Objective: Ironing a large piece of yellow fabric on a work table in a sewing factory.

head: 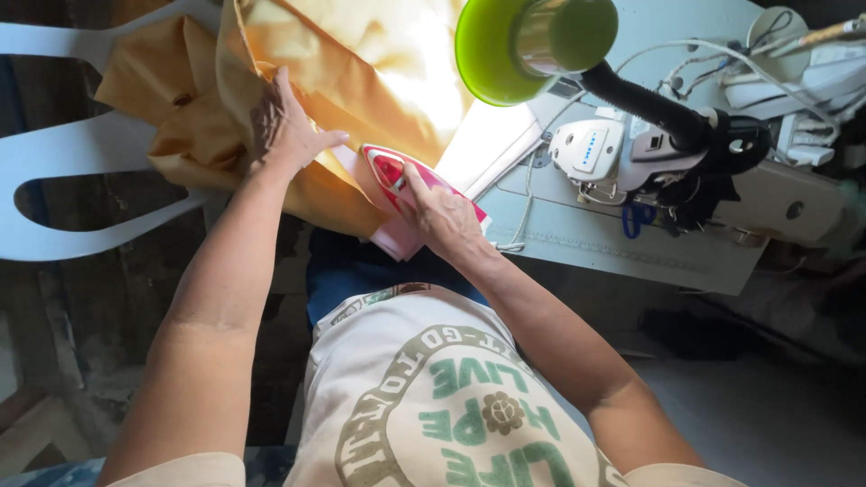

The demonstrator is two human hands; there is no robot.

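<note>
My left hand (287, 128) lies flat, fingers spread, on a heap of mustard-yellow fabric (361, 63) that spills over the table edge and a chair. My right hand (444, 219) grips the handle of a pink and white clothes iron (390, 171), whose tip points up-left toward the fabric. The iron rests on a pale pink cloth (397, 239) at the near edge of the work surface, just right of my left hand.
A green-shaded lamp (514, 41) on a black flexible arm hangs above the fabric. A white sewing machine (649, 149) with cables sits on the grey table (622, 248) to the right. A white plastic chair (81, 153) stands at the left.
</note>
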